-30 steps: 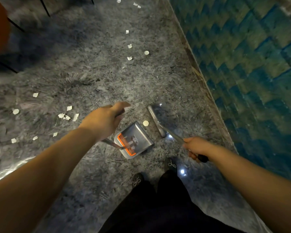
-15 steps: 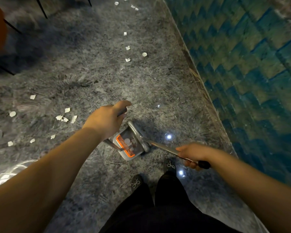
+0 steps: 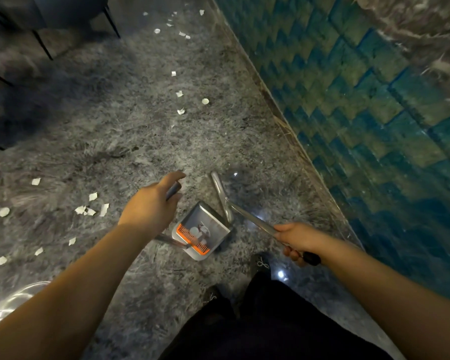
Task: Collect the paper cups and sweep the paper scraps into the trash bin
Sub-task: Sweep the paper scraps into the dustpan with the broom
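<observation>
While we stood by the tiled wall (image 3: pixel 361 105), our left hand (image 3: pixel 148 211) had its fingers wrapped on the dustpan handle (image 3: pixel 173 190), dustpan (image 3: pixel 202 231) on the floor (image 3: pixel 140 131) holding a few scraps. Right hand (image 3: pixel 298 239) fingers clamped on the broom handle (image 3: pixel 252 220), broom head (image 3: pixel 220 194) just beyond the pan mouth. Paper scraps (image 3: pixel 90 210) lay scattered left and ahead. We judged them featherlight, flat, likely to skid on glossy stone, so short low strokes. No cups or bin in view.
</observation>
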`<state>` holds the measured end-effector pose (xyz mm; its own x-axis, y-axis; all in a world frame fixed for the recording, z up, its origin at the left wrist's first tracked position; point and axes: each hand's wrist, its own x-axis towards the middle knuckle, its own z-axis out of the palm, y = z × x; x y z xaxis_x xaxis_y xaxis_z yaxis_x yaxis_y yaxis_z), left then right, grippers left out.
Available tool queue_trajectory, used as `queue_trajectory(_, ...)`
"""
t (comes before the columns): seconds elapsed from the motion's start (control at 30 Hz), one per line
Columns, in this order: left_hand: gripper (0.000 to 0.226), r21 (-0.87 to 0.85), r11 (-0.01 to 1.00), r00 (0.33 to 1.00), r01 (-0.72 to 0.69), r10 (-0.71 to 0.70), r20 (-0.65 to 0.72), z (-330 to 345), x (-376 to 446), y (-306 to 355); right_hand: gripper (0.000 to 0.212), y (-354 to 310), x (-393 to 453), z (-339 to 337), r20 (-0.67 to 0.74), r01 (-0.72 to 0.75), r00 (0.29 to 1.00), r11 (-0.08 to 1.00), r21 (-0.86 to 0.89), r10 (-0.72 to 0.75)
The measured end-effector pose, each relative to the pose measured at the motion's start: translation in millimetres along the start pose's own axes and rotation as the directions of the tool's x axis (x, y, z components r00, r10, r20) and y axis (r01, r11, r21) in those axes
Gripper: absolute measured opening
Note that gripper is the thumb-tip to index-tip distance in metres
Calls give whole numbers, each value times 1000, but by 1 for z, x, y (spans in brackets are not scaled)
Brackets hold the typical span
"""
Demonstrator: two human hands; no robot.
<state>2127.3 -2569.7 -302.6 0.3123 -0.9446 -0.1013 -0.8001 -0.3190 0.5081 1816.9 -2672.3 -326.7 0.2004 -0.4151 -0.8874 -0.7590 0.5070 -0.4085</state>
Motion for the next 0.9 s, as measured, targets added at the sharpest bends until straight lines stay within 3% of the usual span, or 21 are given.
queue_trajectory(0.23, 42, 3, 1000, 999, -27, 27, -30, 3, 53, 27, 34, -17, 25, -43, -72, 31, 997, 994, 101, -24)
queue_trajectory(0.43, 41, 34, 999, 999, -12, 13, -31, 5, 134, 52, 17, -62, 62, -118, -99, 51, 994, 996, 73, -44)
queue_trajectory(0.6, 40, 70, 997, 997, 36, -31, -75, -2, 204, 70, 26, -108, 100, -183, -86, 21, 996, 995, 97, -13)
queue_trajectory(0.77, 40, 72, 989, 982, 131, -119, -149, -22, 256, 79, 41, -164, 136, -228, -74, 45, 996, 999, 6, -44)
queue_trajectory(0.9, 42, 43, 984, 968, 171, -159, -195, -40, 285, 74, 36, -215, 156, -238, -65, 91, 994, 995, -28, -92)
